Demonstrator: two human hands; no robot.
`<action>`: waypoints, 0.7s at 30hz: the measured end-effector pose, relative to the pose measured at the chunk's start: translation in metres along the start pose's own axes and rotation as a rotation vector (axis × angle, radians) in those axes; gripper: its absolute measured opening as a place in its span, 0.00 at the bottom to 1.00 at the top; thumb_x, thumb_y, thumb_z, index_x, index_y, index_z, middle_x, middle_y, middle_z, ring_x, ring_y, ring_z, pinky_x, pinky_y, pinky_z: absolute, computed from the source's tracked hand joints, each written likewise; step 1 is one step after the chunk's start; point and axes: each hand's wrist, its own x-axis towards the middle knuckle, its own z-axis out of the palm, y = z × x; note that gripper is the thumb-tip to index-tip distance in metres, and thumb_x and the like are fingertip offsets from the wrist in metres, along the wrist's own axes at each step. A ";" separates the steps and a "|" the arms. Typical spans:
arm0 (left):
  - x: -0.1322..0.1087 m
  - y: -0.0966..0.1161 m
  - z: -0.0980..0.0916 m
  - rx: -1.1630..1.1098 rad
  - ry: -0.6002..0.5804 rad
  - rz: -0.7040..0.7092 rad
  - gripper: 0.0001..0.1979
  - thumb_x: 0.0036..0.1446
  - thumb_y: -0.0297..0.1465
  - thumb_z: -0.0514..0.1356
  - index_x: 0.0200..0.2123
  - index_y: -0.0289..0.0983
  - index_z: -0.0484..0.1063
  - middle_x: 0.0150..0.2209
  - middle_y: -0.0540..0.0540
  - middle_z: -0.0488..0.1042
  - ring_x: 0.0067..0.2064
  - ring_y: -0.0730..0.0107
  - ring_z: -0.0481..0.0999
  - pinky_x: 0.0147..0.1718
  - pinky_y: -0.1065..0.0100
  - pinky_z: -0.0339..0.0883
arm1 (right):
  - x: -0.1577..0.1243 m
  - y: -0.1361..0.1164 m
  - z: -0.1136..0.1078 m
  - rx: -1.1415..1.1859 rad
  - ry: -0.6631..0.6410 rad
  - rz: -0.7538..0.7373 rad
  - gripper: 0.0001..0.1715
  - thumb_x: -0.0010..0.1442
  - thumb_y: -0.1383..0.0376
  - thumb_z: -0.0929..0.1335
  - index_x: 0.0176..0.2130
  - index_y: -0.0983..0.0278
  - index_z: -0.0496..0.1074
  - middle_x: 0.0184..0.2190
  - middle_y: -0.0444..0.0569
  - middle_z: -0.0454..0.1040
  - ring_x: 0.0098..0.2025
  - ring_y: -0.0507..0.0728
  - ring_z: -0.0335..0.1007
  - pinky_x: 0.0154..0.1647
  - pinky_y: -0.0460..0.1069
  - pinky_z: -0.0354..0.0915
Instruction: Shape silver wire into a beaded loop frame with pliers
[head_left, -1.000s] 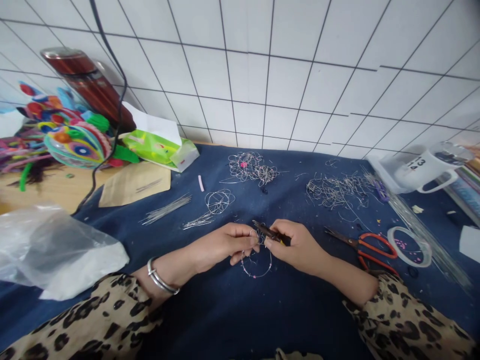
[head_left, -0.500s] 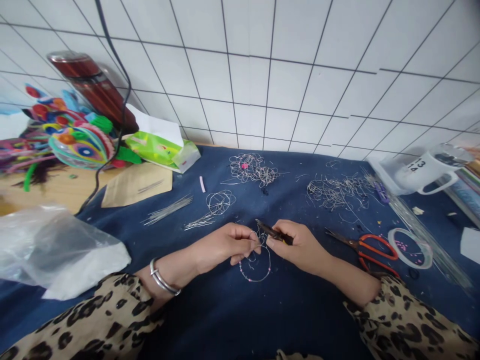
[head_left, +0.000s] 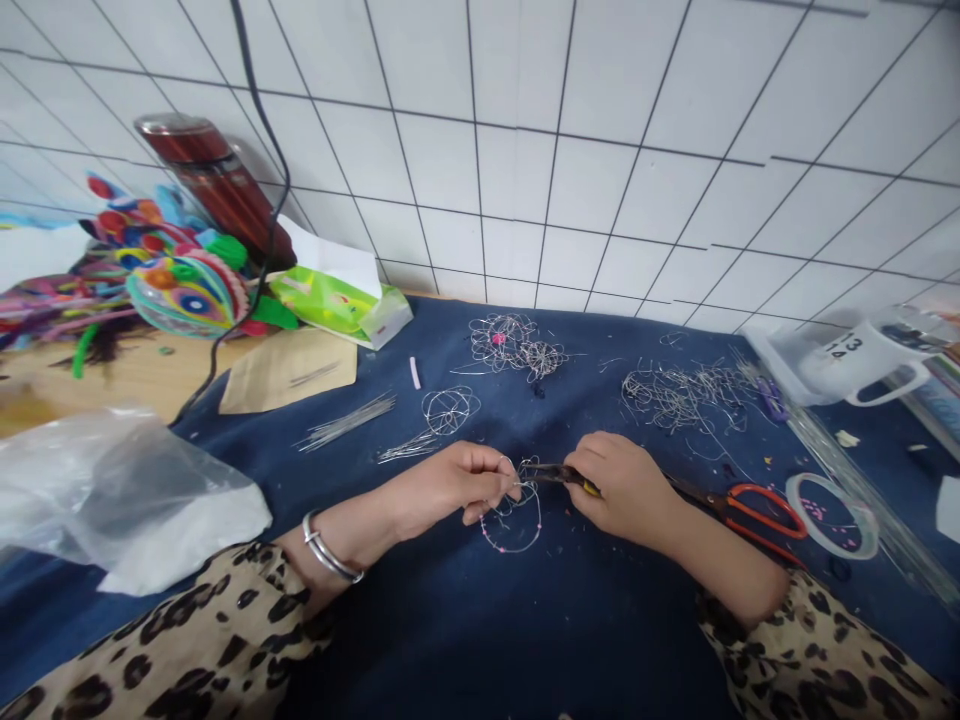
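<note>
Pliers [head_left: 551, 473] were angled up toward the far side half a second ago, and now they've swung level with the tips right at the beaded ring [head_left: 502, 549], so I'd guess they're actually working the wire now. Left hand [head_left: 454, 485] has the ring pinched in its fingers, right hand's [head_left: 619, 487] fingers are wrapped round the pliers, and the ring's between them, near-middle of the worktop [head_left: 435, 640]. Can't tell if the tips are biting, and the right arm blocks some of the scissors [head_left: 765, 525].
</note>
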 end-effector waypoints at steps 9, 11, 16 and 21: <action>-0.002 0.005 0.002 0.041 -0.005 0.010 0.08 0.53 0.27 0.53 0.31 0.32 0.71 0.20 0.54 0.62 0.18 0.82 0.57 0.20 0.75 0.51 | 0.001 0.008 0.000 0.011 0.119 0.004 0.07 0.55 0.68 0.62 0.32 0.66 0.68 0.29 0.48 0.67 0.35 0.54 0.60 0.38 0.49 0.56; -0.002 0.004 0.002 0.051 -0.013 0.007 0.08 0.53 0.27 0.52 0.31 0.32 0.71 0.20 0.54 0.63 0.18 0.82 0.57 0.20 0.75 0.50 | 0.000 0.005 0.003 -0.037 0.074 -0.034 0.07 0.55 0.67 0.62 0.32 0.65 0.69 0.29 0.48 0.67 0.35 0.54 0.59 0.38 0.49 0.55; -0.001 0.003 0.001 0.067 -0.017 0.010 0.08 0.54 0.27 0.52 0.31 0.33 0.71 0.20 0.54 0.62 0.18 0.81 0.57 0.20 0.75 0.50 | -0.001 -0.001 0.004 -0.093 0.035 -0.081 0.07 0.55 0.67 0.62 0.33 0.65 0.69 0.29 0.48 0.66 0.34 0.54 0.58 0.37 0.49 0.53; -0.002 0.005 0.003 0.113 -0.015 0.014 0.09 0.55 0.27 0.51 0.31 0.32 0.70 0.20 0.54 0.62 0.19 0.81 0.57 0.20 0.75 0.51 | 0.000 -0.003 0.000 -0.173 0.003 -0.106 0.07 0.55 0.66 0.61 0.29 0.64 0.67 0.27 0.47 0.65 0.32 0.54 0.55 0.34 0.49 0.49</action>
